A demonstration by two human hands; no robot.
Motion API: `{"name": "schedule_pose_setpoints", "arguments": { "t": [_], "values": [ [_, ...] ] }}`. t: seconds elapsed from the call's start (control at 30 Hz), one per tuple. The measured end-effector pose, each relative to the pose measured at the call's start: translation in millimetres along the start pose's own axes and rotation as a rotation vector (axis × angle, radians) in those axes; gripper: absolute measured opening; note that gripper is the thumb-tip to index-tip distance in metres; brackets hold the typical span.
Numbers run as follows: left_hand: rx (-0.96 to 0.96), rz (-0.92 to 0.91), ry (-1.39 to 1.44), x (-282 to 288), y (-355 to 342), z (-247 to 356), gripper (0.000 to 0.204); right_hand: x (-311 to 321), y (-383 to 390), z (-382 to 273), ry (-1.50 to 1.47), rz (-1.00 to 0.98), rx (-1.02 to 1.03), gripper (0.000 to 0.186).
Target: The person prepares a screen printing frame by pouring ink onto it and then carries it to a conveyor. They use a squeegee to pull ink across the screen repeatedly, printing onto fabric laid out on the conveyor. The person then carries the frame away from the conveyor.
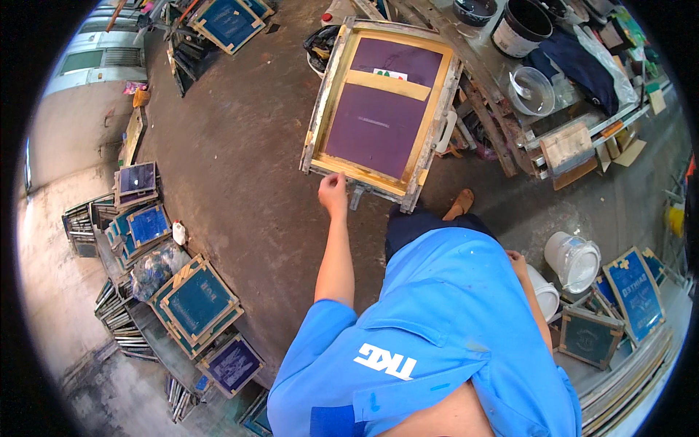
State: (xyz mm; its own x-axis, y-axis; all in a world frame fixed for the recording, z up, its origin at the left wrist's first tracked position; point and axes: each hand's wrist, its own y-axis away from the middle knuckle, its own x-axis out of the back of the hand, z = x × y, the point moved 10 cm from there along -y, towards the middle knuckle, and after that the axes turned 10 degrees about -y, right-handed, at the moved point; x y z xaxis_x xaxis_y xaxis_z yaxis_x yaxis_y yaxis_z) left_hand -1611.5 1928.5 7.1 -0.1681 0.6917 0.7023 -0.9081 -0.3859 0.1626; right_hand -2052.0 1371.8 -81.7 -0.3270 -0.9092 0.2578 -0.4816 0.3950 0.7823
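Ahead of me is a screen printing frame (pixel 373 138) with dark purple mesh, yellow tape along its inner edges and a tape strip across it. A small white piece with green and red marks (pixel 390 75) shows just above that strip. My left hand (pixel 333 195) is closed at the near left edge of the frame, fingers curled together; whether it grips the rim or something small is hidden. Below the rim juts a grey metal bracket (pixel 356 197). My right hand (pixel 518 264) hangs low by my side near a white bucket; my shirt partly covers its fingers.
To the right, a cluttered bench (pixel 502 95) holds a black ink tub (pixel 521 28) and a clear plastic bowl (pixel 531 92). White buckets (pixel 573 262) stand on the floor at right. Several screens (pixel 195 302) are stacked at left. A black-lined bin (pixel 321 49) sits behind the frame.
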Motion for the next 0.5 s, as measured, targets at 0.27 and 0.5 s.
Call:
{"name": "schedule_pose_setpoints", "arguments": {
  "t": [0.27,0.5],
  "values": [
    [-0.078,0.042,-0.315,69,50,-41,0.021,-30,-33,-82,-0.200,-0.058,-0.024,0.026],
    [-0.535,0.047,-0.752,-40,29,87,0.028,-39,-38,-165,-0.106,-0.086,0.126,0.027]
  ]
}}
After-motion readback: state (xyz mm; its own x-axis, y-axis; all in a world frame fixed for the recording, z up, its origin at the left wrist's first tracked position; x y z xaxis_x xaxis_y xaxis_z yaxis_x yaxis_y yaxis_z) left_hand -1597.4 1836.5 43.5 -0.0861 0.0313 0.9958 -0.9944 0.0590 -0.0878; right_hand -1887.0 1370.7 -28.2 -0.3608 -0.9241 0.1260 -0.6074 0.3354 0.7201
